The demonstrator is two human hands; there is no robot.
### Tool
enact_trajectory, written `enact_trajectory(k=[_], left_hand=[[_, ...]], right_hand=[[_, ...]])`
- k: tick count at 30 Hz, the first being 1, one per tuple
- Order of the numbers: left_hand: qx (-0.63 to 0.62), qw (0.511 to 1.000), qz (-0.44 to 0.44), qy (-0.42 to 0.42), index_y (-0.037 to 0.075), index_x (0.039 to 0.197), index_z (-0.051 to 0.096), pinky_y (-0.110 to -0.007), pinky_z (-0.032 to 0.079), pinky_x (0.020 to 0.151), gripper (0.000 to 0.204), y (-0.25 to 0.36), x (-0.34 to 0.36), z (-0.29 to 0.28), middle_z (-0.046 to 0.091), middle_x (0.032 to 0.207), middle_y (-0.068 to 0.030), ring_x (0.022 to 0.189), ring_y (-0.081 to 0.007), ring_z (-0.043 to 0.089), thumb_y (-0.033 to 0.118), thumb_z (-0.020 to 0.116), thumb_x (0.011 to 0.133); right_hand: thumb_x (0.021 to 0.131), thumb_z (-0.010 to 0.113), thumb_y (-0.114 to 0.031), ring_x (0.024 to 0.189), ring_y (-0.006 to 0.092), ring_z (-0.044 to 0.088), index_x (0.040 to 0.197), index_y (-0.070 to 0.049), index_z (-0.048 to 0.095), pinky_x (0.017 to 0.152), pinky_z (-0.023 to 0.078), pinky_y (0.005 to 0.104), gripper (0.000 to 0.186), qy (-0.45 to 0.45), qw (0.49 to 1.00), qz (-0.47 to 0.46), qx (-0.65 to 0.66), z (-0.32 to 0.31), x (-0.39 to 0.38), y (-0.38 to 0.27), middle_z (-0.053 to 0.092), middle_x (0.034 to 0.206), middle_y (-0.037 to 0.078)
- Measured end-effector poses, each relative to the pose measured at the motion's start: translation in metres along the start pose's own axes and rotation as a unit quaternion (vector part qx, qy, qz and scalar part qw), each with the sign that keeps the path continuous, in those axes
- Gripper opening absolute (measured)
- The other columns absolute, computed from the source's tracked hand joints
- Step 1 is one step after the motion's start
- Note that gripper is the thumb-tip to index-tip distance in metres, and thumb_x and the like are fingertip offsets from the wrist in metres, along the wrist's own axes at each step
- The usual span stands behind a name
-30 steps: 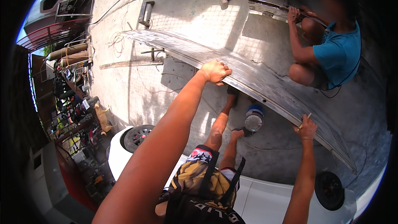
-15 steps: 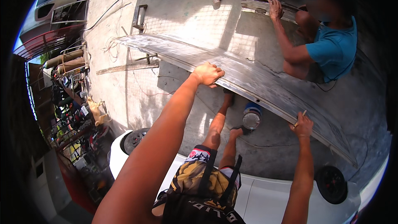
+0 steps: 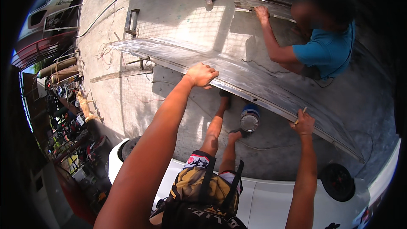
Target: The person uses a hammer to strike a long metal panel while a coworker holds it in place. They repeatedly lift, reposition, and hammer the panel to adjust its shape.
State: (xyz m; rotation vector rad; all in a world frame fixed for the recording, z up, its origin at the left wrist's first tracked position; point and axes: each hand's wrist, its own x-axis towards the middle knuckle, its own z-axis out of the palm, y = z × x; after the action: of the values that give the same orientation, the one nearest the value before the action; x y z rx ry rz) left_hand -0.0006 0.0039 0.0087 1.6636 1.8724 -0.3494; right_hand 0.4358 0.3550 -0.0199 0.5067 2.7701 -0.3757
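A long, scuffed grey metal panel (image 3: 237, 74) lies slantwise before me, its far-left end raised on supports. My left hand (image 3: 202, 75) is closed over its near edge, thumb tucked below. Farther right along that edge, my right hand (image 3: 303, 123) is curled against the panel. A thin pale stick (image 3: 304, 110) pokes out between its fingers; its exact kind is unclear. Below the panel, between the hands, a blue-and-silver can (image 3: 250, 118) stands on the floor near my feet.
Across the panel a person in a blue shirt (image 3: 326, 51) crouches, one hand on a metal strip (image 3: 265, 6). A hammer (image 3: 207, 0) lies beyond. A white car (image 3: 263, 195) is close behind me. At left are a tan dog (image 3: 87, 106), gas cylinders (image 3: 59, 68) and a wooden plank (image 3: 121, 74).
The whole view has shifted, so most things sit farther left. Both my hands keep their places on the panel. The crouching person leans lower over the strip. The dog's pose differs.
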Motion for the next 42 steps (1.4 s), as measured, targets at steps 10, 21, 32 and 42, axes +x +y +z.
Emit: enact_trajectory(k=[10, 21, 32, 42], left_hand=[[-0.001, 1.000, -0.001, -0.014, 0.016, 0.128, 0.060, -0.043, 0.056, 0.079, 0.071, 0.000, 0.000, 0.001, 0.072, 0.110, -0.0009, 0.102, -0.0245, 0.072, 0.051, 0.085, 0.071], [-0.001, 1.000, 0.011, -0.004, 0.014, 0.129, 0.060, -0.043, 0.057, 0.081, 0.072, -0.002, -0.001, 0.006, 0.072, 0.114, -0.0019, 0.103, -0.0247, 0.072, 0.051, 0.084, 0.072], [0.004, 1.000, 0.009, 0.012, 0.015, 0.126, 0.061, -0.043, 0.057, 0.078, 0.070, -0.002, 0.000, 0.003, 0.073, 0.107, -0.0023, 0.100, -0.0255, 0.073, 0.053, 0.083, 0.072], [0.008, 1.000, 0.009, 0.014, 0.016, 0.124, 0.061, -0.043, 0.057, 0.075, 0.070, -0.001, -0.001, 0.006, 0.073, 0.106, -0.0011, 0.099, -0.0245, 0.073, 0.054, 0.084, 0.070]], right_hand=[[0.058, 0.094, -0.048, 0.076, 0.0304, 0.070, 0.102, -0.012, 0.061, 0.060, 0.050, 0.0462, 0.066, 0.004, 1.000, -0.002, 0.001, -0.002, 0.000, -0.003, 0.067, 0.077, 0.008], [0.055, 0.096, -0.046, 0.075, 0.0261, 0.071, 0.099, -0.013, 0.061, 0.059, 0.052, 0.0431, 0.065, 0.024, 0.999, -0.014, -0.023, -0.005, 0.001, -0.006, 0.068, 0.074, 0.006], [0.053, 0.096, -0.046, 0.074, 0.0293, 0.071, 0.097, -0.014, 0.060, 0.060, 0.052, 0.0458, 0.066, 0.019, 1.000, 0.000, -0.006, 0.002, 0.001, -0.002, 0.068, 0.076, 0.008], [0.049, 0.095, -0.046, 0.063, 0.0272, 0.067, 0.086, -0.014, 0.059, 0.052, 0.046, 0.0428, 0.061, 0.048, 0.999, -0.022, -0.011, 0.002, 0.002, -0.002, 0.064, 0.067, 0.008]])
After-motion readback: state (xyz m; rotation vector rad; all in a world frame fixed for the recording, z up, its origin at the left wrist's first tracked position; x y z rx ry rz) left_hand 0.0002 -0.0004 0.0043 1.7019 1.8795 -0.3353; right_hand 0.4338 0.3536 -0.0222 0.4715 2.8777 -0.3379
